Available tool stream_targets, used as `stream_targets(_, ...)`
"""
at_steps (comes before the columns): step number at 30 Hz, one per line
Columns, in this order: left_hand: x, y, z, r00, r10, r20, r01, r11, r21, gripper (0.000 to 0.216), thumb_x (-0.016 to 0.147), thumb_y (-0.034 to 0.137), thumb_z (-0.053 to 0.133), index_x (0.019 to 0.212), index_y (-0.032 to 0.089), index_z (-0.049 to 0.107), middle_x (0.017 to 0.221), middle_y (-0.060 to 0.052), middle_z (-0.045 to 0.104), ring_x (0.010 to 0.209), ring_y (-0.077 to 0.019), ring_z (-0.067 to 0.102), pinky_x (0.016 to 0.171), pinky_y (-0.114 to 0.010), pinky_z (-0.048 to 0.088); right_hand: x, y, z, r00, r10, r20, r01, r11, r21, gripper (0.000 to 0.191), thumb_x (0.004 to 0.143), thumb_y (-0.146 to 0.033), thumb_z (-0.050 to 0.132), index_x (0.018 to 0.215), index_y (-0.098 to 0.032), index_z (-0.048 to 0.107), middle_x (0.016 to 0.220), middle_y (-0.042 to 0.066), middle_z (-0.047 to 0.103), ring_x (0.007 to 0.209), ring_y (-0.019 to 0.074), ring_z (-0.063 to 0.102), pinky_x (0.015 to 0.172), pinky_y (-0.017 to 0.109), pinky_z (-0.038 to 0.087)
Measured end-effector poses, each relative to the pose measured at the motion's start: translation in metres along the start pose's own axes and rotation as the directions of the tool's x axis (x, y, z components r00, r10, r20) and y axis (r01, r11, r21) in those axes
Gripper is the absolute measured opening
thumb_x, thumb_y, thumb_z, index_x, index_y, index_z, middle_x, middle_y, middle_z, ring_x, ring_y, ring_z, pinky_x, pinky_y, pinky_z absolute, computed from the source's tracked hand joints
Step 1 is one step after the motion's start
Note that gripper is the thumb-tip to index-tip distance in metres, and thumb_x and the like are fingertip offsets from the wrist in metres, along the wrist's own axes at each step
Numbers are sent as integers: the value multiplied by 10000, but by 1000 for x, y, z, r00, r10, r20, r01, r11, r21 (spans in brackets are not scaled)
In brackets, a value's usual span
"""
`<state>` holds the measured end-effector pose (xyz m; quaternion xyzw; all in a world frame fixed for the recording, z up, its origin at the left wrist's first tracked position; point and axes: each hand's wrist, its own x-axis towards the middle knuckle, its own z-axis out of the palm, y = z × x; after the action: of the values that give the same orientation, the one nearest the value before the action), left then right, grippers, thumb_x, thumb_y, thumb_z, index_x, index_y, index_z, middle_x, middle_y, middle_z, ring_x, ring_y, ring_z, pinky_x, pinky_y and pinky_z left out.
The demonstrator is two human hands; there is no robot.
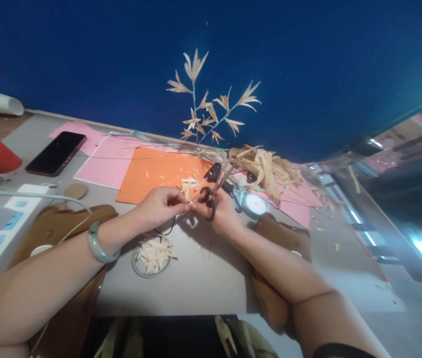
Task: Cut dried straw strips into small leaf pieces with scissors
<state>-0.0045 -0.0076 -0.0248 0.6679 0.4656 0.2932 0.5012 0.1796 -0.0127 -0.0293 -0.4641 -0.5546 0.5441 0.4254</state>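
Observation:
My left hand [164,206] is closed in a pinch on the base of a small, pale corn-husk flower [189,187], whose petals stand above the fingertips. Across from it, my right hand [221,211] also has its fingertips at the flower's base. A pair of scissors [212,204] with dark handles is hooked over the right fingers, blades pointing up and away. Just nearer to me than the hands sits a round, clear dish [152,272] filled with cut husk strips [154,253].
Husk-flower branches [195,94] stand at the back before a blue wall. A dried husk pile [266,166], ribbon spool [254,205] and orange sheet [136,174] lie beyond my hands. To the left are a phone [57,153], red cup [0,156] and power strip [4,233].

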Motion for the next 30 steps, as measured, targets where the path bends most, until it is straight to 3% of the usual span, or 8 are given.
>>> stream_targets(9, 0, -4, 5, 996, -87, 22, 89, 988, -127, 270, 716, 398, 657, 683, 130, 651, 578, -1, 608, 504, -84, 496, 482, -199, 355, -1, 5, 3, 999, -45, -8, 45, 999, 5, 441, 615, -395, 814, 803, -213, 459, 708, -18, 633, 601, 118, 587, 588, 263, 492)
stream_targets(15, 0, 1, 2, 999, -29, -46, 19, 979, -203, 180, 723, 315, 661, 680, 143, 627, 572, 10, 608, 528, -94, 548, 514, -202, 398, -3, 1, 2, 995, -82, -56, 75, 991, -107, 414, 643, -435, 786, 789, -220, 463, 710, -21, 592, 608, 125, 562, 606, 280, 492)
stream_targets(19, 0, 5, -3, 986, -66, -154, 6, 931, -365, 184, 722, 307, 690, 755, 161, 584, 546, 23, 611, 508, -103, 586, 509, -199, 433, -1, 0, 0, 996, -26, 87, 37, 992, -122, 456, 644, -517, 760, 789, -212, 454, 714, -10, 570, 627, 133, 539, 576, 270, 456)
stream_targets(23, 0, 4, -6, 979, -71, -189, -20, 897, -441, 213, 749, 324, 686, 812, 172, 551, 561, 18, 640, 500, -101, 599, 495, -187, 442, 0, 6, -1, 966, 91, 244, -56, 988, -145, 503, 623, -530, 765, 775, -202, 415, 687, -31, 527, 619, 116, 506, 564, 243, 405)
stream_targets(30, 0, 4, -5, 975, -93, -204, -18, 876, -482, 240, 737, 329, 694, 841, 166, 551, 649, 6, 653, 555, -105, 620, 515, -196, 471, -5, 7, 2, 924, 203, 325, -143, 970, -198, 506, 629, -547, 752, 725, -203, 393, 610, -48, 523, 550, 100, 487, 501, 223, 368)
